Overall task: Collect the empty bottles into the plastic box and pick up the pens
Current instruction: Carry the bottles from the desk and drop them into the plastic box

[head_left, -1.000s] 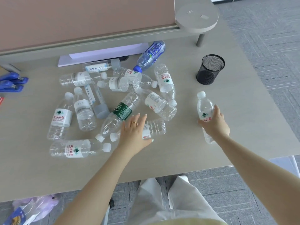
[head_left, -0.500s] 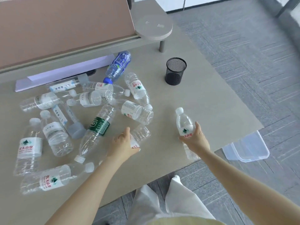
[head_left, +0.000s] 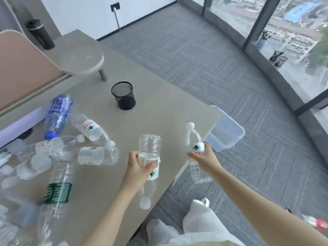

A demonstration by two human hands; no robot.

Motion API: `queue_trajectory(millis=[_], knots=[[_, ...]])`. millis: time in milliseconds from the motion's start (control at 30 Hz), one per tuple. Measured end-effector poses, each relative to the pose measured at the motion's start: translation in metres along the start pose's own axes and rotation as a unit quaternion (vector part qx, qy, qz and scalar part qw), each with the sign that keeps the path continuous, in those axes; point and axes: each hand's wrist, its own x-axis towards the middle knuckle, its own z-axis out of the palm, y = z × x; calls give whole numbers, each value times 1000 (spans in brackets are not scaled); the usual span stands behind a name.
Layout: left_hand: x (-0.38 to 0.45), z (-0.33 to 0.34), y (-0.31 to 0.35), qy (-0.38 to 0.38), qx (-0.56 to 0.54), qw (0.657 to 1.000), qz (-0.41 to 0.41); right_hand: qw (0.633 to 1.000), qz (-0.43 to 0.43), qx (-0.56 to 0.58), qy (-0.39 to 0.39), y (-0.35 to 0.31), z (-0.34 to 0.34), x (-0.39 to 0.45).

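Left of the left hand [head_left: 136, 167], more empty bottles [head_left: 92, 128] are lying scattered on the desk [head_left: 159, 110]. An inverted bottle [head_left: 148, 157] is being gripped around its label by curled left fingers. A capped upright bottle [head_left: 194, 141] is being clasped by the right hand [head_left: 204, 158]. Beyond the right fingertips, the plastic box [head_left: 230, 132] is sitting on the floor; a loose release could bounce either bottle out.

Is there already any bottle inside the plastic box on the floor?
No, the plastic box beside the desk looks empty.
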Motion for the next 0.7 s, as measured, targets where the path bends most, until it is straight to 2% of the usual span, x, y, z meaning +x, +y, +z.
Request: queue_trajectory(millis=[100,267,467,567,700], knots=[[-4,30,29,-71,-126,989,-34,998,9,54,42,11,-31,5],[-2,88,60,-164,-243,949,-116,990,26,111,83,29,-93,25],[24,175,111,-228,-313,889,-245,987,54,120,93,53,-184,66],[37,222,138,-242,-331,886,-219,984,73,133,96,63,-228,87],[47,273,164,-283,-315,876,-232,979,109,135,111,74,-271,112]])
